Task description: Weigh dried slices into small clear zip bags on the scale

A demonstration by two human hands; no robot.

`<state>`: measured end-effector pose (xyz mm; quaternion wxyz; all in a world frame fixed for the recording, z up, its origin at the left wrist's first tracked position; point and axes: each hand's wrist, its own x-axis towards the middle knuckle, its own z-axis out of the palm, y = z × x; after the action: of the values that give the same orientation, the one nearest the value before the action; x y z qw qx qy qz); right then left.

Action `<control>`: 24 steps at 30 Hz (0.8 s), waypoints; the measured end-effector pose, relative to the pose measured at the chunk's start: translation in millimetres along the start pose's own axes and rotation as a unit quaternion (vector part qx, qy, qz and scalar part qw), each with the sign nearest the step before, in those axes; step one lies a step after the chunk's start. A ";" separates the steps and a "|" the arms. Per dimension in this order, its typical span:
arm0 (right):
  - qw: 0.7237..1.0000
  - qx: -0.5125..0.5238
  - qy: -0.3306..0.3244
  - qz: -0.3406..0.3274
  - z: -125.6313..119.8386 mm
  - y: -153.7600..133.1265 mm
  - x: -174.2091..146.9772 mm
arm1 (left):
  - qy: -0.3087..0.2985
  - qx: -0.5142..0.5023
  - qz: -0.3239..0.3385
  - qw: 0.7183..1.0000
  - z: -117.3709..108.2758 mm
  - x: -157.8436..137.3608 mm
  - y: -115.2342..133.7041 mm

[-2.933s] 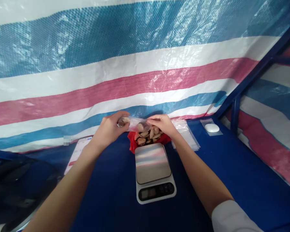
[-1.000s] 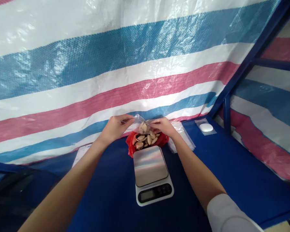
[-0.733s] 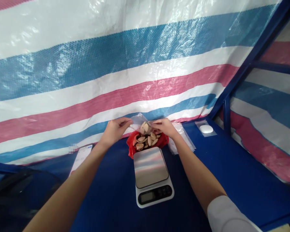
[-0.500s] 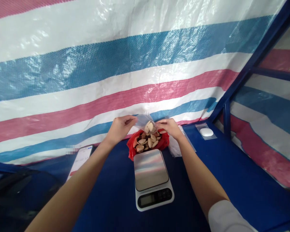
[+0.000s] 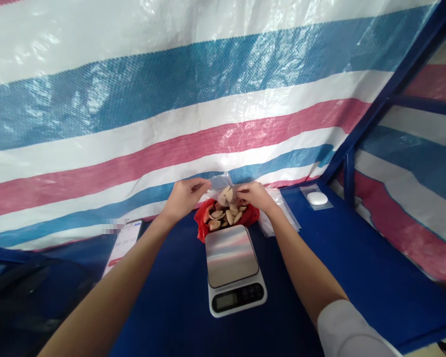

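Apparently, a clear plastic bag [image 5: 225, 188] is being adjusted, pinched by left hand [image 5: 183, 197] and right hand [image 5: 257, 195]; steadiness seems required next.

Striped plastic sheeting [image 5: 193, 64] is hanging before me, light is glinting off its creases, a blue frame [image 5: 385, 101] is slanting alongside, a blue surface [image 5: 345, 253] is stretching below.

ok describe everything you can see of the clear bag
The clear bag is thin, wrinkled and plastic-looking, with a few tan pieces inside. The left hand pinches one side, the right hand the other, at the far edge of the red bag; whether the bags touch is unclear, and its mouth is indistinct.
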<state>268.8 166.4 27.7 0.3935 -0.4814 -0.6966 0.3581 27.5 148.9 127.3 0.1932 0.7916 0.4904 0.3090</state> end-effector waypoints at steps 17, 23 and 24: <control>0.968 -0.247 0.004 -0.043 39.0 -29.6 -1.8 | 0.039 0.047 -0.021 0.998 -28.5 -14.6 -14.5; 0.964 -0.261 0.011 -0.054 47.9 -30.2 4.3 | 0.046 0.055 -0.009 0.997 -37.0 -16.8 -18.4; 0.963 -0.264 0.010 -0.053 49.8 -30.9 5.6 | 0.047 0.055 -0.008 0.997 -38.5 -17.0 -18.8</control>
<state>211.1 157.1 34.4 0.2778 -0.5337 -0.7872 0.1351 -16.6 142.2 139.0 0.1287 0.7820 0.5210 0.3169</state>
